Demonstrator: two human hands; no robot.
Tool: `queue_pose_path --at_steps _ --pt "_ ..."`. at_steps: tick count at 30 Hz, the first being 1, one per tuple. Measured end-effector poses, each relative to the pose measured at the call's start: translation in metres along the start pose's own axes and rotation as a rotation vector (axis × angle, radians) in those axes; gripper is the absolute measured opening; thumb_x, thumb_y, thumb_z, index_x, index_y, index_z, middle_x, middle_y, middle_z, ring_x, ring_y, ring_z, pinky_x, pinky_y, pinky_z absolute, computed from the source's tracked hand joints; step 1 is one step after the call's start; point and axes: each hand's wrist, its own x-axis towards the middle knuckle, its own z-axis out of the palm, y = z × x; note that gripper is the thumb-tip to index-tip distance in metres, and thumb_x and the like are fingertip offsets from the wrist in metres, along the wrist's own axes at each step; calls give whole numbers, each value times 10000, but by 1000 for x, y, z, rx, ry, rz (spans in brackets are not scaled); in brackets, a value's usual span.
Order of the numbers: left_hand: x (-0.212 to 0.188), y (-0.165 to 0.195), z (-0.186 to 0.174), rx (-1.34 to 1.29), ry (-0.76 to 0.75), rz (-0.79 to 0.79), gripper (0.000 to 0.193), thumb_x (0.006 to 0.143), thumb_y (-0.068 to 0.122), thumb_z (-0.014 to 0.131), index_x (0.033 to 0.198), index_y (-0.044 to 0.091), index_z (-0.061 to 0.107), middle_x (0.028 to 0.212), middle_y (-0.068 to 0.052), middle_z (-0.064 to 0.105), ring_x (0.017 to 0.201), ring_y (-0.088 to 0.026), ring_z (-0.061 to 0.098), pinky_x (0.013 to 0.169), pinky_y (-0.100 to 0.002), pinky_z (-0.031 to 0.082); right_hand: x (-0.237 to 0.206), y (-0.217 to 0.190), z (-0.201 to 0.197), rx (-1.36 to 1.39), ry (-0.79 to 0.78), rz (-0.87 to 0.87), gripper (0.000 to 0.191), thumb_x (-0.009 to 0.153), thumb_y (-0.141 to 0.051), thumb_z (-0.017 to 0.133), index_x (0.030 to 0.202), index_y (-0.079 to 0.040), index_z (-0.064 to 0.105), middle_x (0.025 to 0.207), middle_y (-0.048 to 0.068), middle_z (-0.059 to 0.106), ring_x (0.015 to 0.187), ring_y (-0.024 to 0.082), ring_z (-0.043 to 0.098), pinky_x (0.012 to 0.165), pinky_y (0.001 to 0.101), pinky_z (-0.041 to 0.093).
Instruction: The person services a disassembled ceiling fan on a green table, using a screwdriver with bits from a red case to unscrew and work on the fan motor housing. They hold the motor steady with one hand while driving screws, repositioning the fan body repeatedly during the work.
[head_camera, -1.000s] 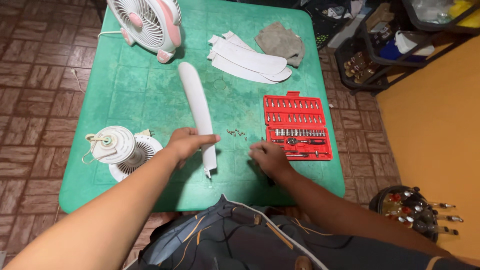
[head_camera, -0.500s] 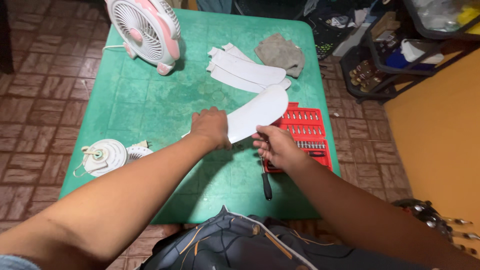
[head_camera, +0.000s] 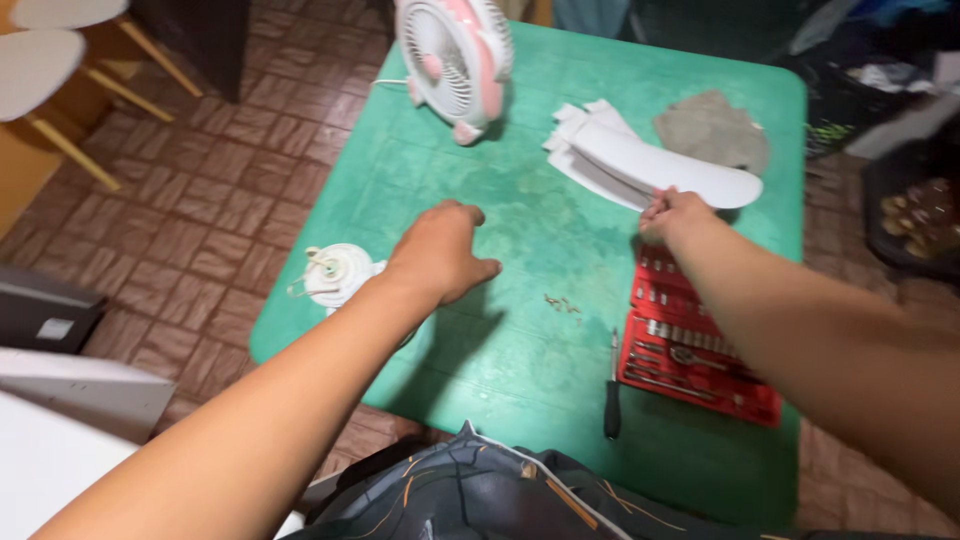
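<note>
We see the right hand (head_camera: 676, 212) pinching the near end of a white fan blade (head_camera: 668, 168), which lies on the stack of blades (head_camera: 590, 160) at the far side of the green table (head_camera: 520, 230). The left hand (head_camera: 438, 252) hovers over the table, fingers loosely curled, holding nothing. A red socket set (head_camera: 690, 340), screwdriver (head_camera: 611, 385) and loose screws (head_camera: 562, 303) lie nearby.
</note>
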Motion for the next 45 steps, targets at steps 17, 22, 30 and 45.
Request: queue_pose_path --at_steps 17,22,30,45 --pt "-84 -178 -78 82 165 -97 1247 389 463 1001 1432 -3 502 1374 -284 496 1253 -451 529 996 -507 469 -46 254 -140 -972 -147 48 307 916 -381 685 750 -127 633 575 -7 534 472 126 487 442 305 369" --pt "-83 -198 -103 92 -52 -181 751 593 394 922 1206 52 657 1198 -176 703 1123 -340 670 962 -458 548 -61 315 -138 -1170 -259 35 285 916 -330 713 852 -53 714 652 67 652 562 181 598 523 327 485" --pt "-88 -261 -159 -189 119 -105 838 547 402 902 1245 -7 685 1049 -230 757 980 -340 745 891 -441 575 -107 353 -72 -1014 -205 93 434 928 -485 649 1128 -101 645 910 37 668 719 157 641 633 326 546" --pt "-60 -239 -119 -40 -207 446 896 518 236 909 1331 34 592 1185 -200 660 1118 -368 637 964 -429 526 -76 339 -149 -1430 558 -963 467 738 -311 817 1111 -57 696 1025 185 716 942 338 694 858 450 559"
